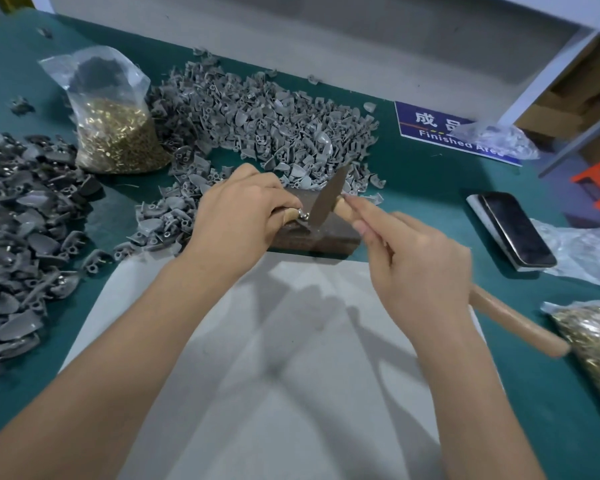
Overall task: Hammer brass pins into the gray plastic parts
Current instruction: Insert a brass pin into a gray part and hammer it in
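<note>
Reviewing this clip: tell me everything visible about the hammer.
The hammer has a slim, dark metal head, blurred, tilted with its lower end down at the dark brown block, close by the small part that the left hand holds there. Its pale wooden handle runs back and to the right over the green table, its butt near a bag of brass pins. The right hand grips the handle, one finger stretched along it toward the head.

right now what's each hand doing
Left hand: pinches a gray part on the block.
Right hand: grips the hammer.
</note>
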Demonstrator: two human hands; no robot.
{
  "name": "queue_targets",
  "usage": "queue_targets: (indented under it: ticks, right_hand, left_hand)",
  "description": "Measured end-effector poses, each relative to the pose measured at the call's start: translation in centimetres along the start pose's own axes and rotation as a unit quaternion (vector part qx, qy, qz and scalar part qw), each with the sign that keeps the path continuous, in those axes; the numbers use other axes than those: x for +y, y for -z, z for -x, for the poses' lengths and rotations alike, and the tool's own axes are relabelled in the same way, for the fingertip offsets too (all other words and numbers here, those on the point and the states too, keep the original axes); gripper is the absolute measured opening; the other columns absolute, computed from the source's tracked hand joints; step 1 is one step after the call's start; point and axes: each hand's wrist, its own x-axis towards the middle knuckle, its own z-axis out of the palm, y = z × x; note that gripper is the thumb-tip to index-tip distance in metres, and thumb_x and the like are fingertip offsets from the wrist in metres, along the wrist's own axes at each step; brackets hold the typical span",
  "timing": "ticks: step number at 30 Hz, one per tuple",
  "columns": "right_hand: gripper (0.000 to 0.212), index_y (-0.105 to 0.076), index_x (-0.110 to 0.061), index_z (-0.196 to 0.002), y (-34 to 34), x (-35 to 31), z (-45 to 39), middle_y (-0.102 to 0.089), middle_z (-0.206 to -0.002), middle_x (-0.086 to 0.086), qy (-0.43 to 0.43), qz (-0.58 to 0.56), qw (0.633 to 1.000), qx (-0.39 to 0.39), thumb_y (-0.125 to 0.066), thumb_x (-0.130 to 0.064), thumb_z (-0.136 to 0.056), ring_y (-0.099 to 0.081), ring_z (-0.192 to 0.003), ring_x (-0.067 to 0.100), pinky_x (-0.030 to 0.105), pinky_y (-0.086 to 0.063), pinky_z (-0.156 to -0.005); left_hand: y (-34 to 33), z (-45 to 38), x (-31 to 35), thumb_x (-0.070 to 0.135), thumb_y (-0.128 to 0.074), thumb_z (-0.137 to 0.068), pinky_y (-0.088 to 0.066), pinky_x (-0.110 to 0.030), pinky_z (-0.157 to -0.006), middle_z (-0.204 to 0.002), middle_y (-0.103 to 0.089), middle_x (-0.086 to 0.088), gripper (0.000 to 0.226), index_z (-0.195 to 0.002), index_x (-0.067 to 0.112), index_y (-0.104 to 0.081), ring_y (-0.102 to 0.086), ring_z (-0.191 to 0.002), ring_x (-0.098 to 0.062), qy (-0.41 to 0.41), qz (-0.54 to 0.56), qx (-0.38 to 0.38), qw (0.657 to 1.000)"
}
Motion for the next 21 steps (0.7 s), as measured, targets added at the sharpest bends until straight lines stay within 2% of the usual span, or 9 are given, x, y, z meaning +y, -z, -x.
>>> queue_targets:
  ticks: [4, 5, 8, 9, 10, 15, 16, 19, 21]
  right_hand:
    - [0.033, -0.065, -0.033, -0.136, -0.1, -0.5, 0.1, -0.066, -0.082, -0.001, -0.043, -0.048, 0.988, 0.143, -0.051, -0.029, -0.107, -0.058, -0.060, 0.028, 0.035, -0.045, -0.048]
    - [0.033, -0.064, -0.032, -0.137, -0.3, -0.9, 0.1, -0.066, -0.084, -0.001, -0.044, -0.052, 0.987, 0.143, -0.050, -0.029, -0.107, -0.058, -0.061, 0.028, 0.035, -0.045, -0.049]
    - [0.036, -0.059, -0.044, -0.141, -0.8, -1.6, 0.1, -0.064, -0.085, -0.002, -0.039, -0.027, 0.999, -0.015, -0.046, -0.038, -0.107, -0.061, -0.070, 0.029, 0.035, -0.042, -0.053]
    - [0.036, -0.058, -0.046, -0.140, -0.7, -1.4, 0.1, -0.063, -0.084, -0.002, -0.037, -0.012, 0.999, -0.031, -0.045, -0.039, -0.107, -0.061, -0.070, 0.029, 0.034, -0.039, -0.053]
    - [0.035, -0.060, -0.045, -0.139, -0.5, -1.3, 0.2, -0.063, -0.082, -0.002, -0.035, -0.007, 0.999, -0.016, -0.045, -0.039, -0.107, -0.060, -0.068, 0.029, 0.032, -0.037, -0.052]
    - [0.032, -0.063, -0.031, -0.138, -0.3, -1.3, 0.2, -0.066, -0.083, -0.001, -0.058, -0.068, 0.979, 0.183, -0.051, -0.028, -0.108, -0.055, -0.061, 0.023, 0.032, -0.042, -0.050]
    - [0.033, -0.062, -0.032, -0.139, -0.5, -1.2, 0.3, -0.066, -0.084, -0.002, -0.051, -0.069, 0.983, 0.164, -0.050, -0.029, -0.108, -0.055, -0.062, 0.022, 0.030, -0.040, -0.051]
    - [0.035, -0.060, -0.045, -0.139, -0.4, -0.8, 0.4, -0.064, -0.082, -0.006, -0.035, -0.035, 0.999, -0.016, -0.045, -0.038, -0.107, -0.057, -0.069, 0.021, 0.029, -0.027, -0.055]
    - [0.032, -0.063, -0.049, -0.133, 0.4, 0.2, 0.3, -0.067, -0.079, -0.006, -0.021, 0.006, 0.999, -0.034, -0.048, -0.039, -0.106, -0.062, -0.068, 0.024, 0.029, -0.029, -0.054]
  left_hand:
    - [0.0, -0.1, 0.3, 0.039, -0.069, -0.094, -0.041, -0.031, -0.069, -0.093, -0.069, 0.012, 0.014, -0.101, 0.033, -0.080, -0.055, -0.098, -0.021, 0.005, 0.003, 0.004, 1.000]
    - [0.0, -0.1, 0.3, 0.038, -0.070, -0.094, -0.041, -0.031, -0.068, -0.093, -0.070, 0.011, 0.013, -0.100, 0.033, -0.080, -0.055, -0.097, -0.021, 0.004, 0.001, 0.003, 1.000]
    - [0.1, 0.0, 0.0, 0.036, -0.068, -0.095, -0.043, -0.034, -0.065, -0.092, -0.069, 0.009, 0.014, -0.100, 0.030, -0.080, -0.054, -0.095, -0.024, -0.006, -0.005, -0.003, 1.000]
    - [0.1, 0.0, 0.0, 0.037, -0.068, -0.095, -0.045, -0.035, -0.066, -0.092, -0.069, 0.009, 0.015, -0.101, 0.030, -0.080, -0.054, -0.095, -0.024, -0.006, -0.003, -0.003, 1.000]
    - [0.1, 0.1, 0.0, 0.038, -0.067, -0.096, -0.046, -0.036, -0.067, -0.093, -0.069, 0.010, 0.015, -0.100, 0.031, -0.080, -0.054, -0.096, -0.023, -0.003, 0.000, -0.003, 1.000]
    - [0.0, -0.2, 0.3, 0.039, -0.069, -0.093, -0.040, -0.031, -0.070, -0.094, -0.070, 0.012, 0.014, -0.100, 0.033, -0.080, -0.055, -0.100, -0.020, 0.006, 0.002, 0.007, 1.000]
    - [-0.1, -0.2, 0.3, 0.039, -0.069, -0.093, -0.040, -0.030, -0.070, -0.094, -0.070, 0.011, 0.014, -0.100, 0.033, -0.080, -0.055, -0.100, -0.020, 0.005, 0.001, 0.007, 1.000]
    - [0.0, 0.0, 0.1, 0.038, -0.068, -0.094, -0.041, -0.031, -0.070, -0.095, -0.070, 0.010, 0.016, -0.103, 0.031, -0.080, -0.055, -0.099, -0.022, -0.002, 0.003, 0.003, 1.000]
    - [0.1, 0.0, 0.1, 0.039, -0.068, -0.094, -0.041, -0.031, -0.071, -0.095, -0.070, 0.011, 0.016, -0.103, 0.032, -0.080, -0.055, -0.099, -0.020, 0.004, 0.007, 0.002, 1.000]
